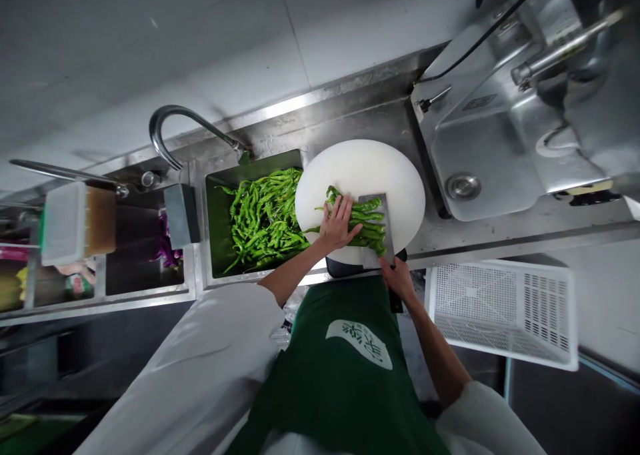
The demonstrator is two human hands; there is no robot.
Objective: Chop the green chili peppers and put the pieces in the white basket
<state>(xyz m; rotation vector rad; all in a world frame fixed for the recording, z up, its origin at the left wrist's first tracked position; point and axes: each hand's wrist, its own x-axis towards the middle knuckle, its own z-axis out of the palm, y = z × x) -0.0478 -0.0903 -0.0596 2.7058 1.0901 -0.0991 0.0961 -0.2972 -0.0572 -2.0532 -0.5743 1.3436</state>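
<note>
Several long green peppers [367, 218] lie side by side across a round white cutting board [345, 161]. My left hand [337, 227] rests on top of them, fingers stretched out and thumb apart. At the board's near right side, my right hand [399, 278] is closed around the handle of a cleaver. Its broad grey blade [390, 231] lies on the board, with pepper ends over part of it. Left of the board, a dark rectangular basin [217, 231] holds a large heap of green peppers [265, 221].
A curved faucet [173, 111] rises behind the basin. Further left, a sink [135, 268] holds purple vegetables, with a plastic container [65, 221] beside it. On the right are a metal sink basin [490, 155] and, below the counter edge, a white perforated basket [500, 315].
</note>
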